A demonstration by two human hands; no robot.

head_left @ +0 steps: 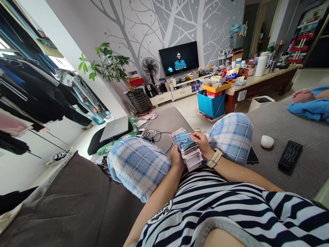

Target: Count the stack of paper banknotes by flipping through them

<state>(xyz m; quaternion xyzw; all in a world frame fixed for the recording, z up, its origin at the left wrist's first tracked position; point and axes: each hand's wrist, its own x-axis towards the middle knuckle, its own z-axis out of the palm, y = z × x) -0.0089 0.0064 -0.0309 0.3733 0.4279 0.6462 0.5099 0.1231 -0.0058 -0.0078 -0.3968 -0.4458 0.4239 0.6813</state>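
Note:
A thick stack of paper notes (190,151), printed like banknotes in blue, pink and pale tones, lies fanned out between my two hands above my lap. My left hand (177,158) wraps around the stack's left side. At the upper right edge, my right hand (202,144) pinches a blue note between thumb and fingers; a watch is on that wrist. Plaid-covered legs (140,164) are bent on either side of the notes. The lower ends of the stack spread toward my striped shirt (218,195), and the small print cannot be read.
On the grey sofa to the right lie a white mouse (267,141), a black remote control (290,155) and a dark flat device (253,156). A laptop (115,129) and cables are at left. Ahead stand a blue box (211,104), a cluttered table and a television (179,58). Another person's foot (303,95) rests at right.

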